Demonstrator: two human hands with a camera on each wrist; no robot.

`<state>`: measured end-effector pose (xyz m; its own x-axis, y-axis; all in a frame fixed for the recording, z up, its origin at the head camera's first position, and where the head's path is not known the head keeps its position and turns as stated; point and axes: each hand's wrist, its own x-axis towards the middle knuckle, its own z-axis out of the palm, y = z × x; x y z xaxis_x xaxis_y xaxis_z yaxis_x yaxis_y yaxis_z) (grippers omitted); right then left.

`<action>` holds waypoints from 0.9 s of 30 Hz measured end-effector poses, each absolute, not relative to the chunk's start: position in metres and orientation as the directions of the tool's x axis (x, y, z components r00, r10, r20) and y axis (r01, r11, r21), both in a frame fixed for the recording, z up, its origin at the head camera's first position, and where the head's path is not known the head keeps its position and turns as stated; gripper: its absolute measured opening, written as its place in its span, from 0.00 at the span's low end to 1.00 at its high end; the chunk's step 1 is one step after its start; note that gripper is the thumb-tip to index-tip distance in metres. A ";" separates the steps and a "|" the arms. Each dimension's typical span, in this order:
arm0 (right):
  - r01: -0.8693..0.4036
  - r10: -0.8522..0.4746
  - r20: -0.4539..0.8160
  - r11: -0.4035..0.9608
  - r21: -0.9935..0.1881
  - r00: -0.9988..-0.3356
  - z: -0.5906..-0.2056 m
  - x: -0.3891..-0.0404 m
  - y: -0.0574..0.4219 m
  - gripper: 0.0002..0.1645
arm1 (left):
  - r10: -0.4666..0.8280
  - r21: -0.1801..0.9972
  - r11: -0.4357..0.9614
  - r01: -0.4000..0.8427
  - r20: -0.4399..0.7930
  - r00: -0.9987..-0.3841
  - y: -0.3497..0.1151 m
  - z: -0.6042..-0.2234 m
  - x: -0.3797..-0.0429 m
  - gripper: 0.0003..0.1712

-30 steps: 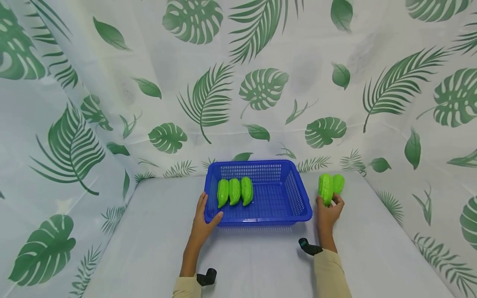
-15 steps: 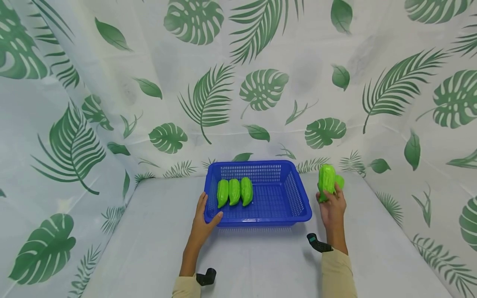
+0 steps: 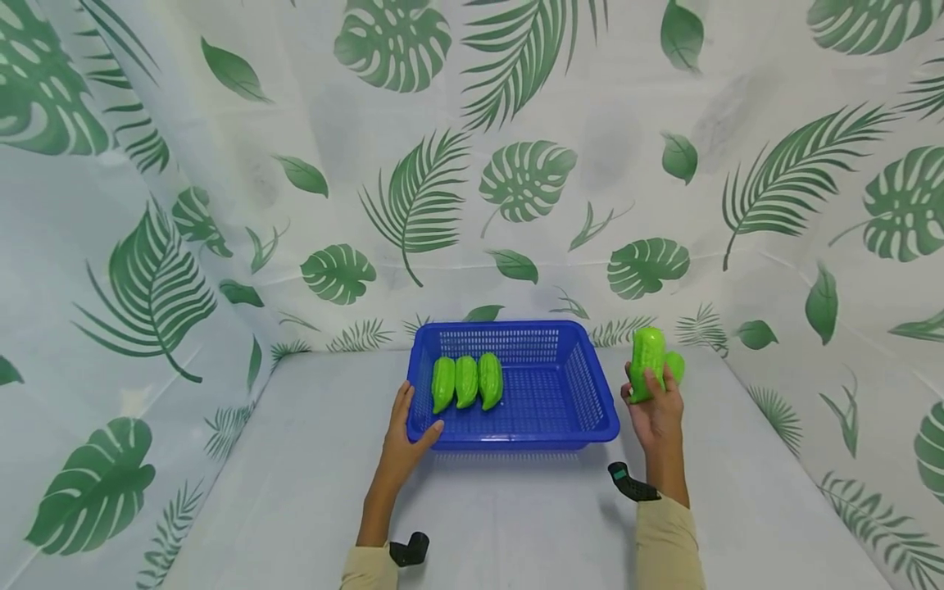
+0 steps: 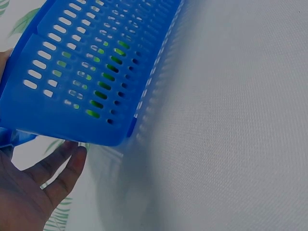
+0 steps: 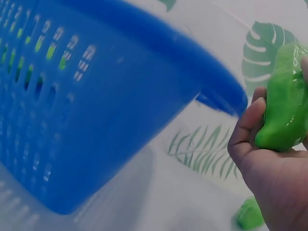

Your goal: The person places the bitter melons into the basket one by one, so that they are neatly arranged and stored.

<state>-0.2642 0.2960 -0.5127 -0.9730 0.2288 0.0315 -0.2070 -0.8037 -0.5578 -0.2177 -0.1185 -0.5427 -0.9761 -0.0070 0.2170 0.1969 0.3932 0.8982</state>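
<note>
My right hand point(image 3: 659, 412) grips a shiny green bitter melon point(image 3: 648, 362) to the right of the blue basket point(image 3: 509, 438), its blunt end up. The right wrist view shows fingers and thumb round this bitter melon point(image 5: 284, 106), held above the table. Another bitter melon point(image 3: 674, 366) lies behind it, partly hidden. Three bitter melons point(image 3: 466, 382) lie side by side in the left part of the basket. My left hand point(image 3: 401, 442) rests at the basket's front left corner, thumb by the front rim. In the left wrist view, straight fingers point(image 4: 67, 175) touch the basket's outside.
The basket stands on a white-covered table point(image 3: 509, 524), close to the back wall. A leaf-printed white sheet point(image 3: 442, 164) hangs behind and on both sides. Each wrist carries a black camera mount, such as the right mount point(image 3: 633, 483).
My right hand has lifted the bitter melon from in front of the other one and turned, fingers now wrapped round it. My left hand stays at the basket corner.
</note>
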 end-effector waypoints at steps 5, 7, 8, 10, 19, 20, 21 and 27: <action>-0.231 0.239 0.065 -0.775 -0.588 -0.969 -0.505 -0.266 0.296 0.23 | -0.005 0.892 0.406 0.202 0.223 -0.975 -0.117 -0.543 -0.217 0.51; -0.238 0.251 0.065 -0.762 -0.602 -0.966 -0.500 -0.268 0.295 0.22 | -0.010 0.891 0.406 0.204 0.227 -0.974 -0.117 -0.543 -0.217 0.51; -0.242 0.257 0.064 -0.756 -0.608 -0.964 -0.498 -0.269 0.294 0.21 | -0.012 0.891 0.407 0.202 0.226 -0.974 -0.117 -0.542 -0.217 0.51; -0.251 0.273 0.061 -0.740 -0.624 -0.960 -0.494 -0.271 0.291 0.21 | -0.016 0.891 0.410 0.196 0.222 -0.975 -0.117 -0.541 -0.217 0.51; -0.286 0.289 0.106 -0.698 -0.656 -0.951 -0.475 -0.277 0.276 0.22 | -0.009 0.896 0.405 0.183 0.204 -0.979 -0.118 -0.539 -0.216 0.51; -0.290 0.283 0.119 -0.702 -0.650 -0.952 -0.473 -0.278 0.275 0.22 | -0.009 0.896 0.405 0.182 0.203 -0.979 -0.118 -0.539 -0.216 0.51; -0.294 0.275 0.134 -0.704 -0.647 -0.952 -0.472 -0.279 0.273 0.23 | -0.009 0.895 0.406 0.184 0.205 -0.979 -0.118 -0.540 -0.216 0.51; -0.295 0.183 0.235 -0.694 -0.656 -0.955 -0.468 -0.282 0.264 0.26 | -0.007 0.897 0.399 0.191 0.211 -0.977 -0.119 -0.543 -0.217 0.51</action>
<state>-0.2822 0.2645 -0.4684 -0.9546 0.1829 0.2352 -0.2948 -0.6944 -0.6564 -0.2172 -0.1188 -0.5425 -0.9774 -0.0071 0.2113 0.1910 0.3987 0.8970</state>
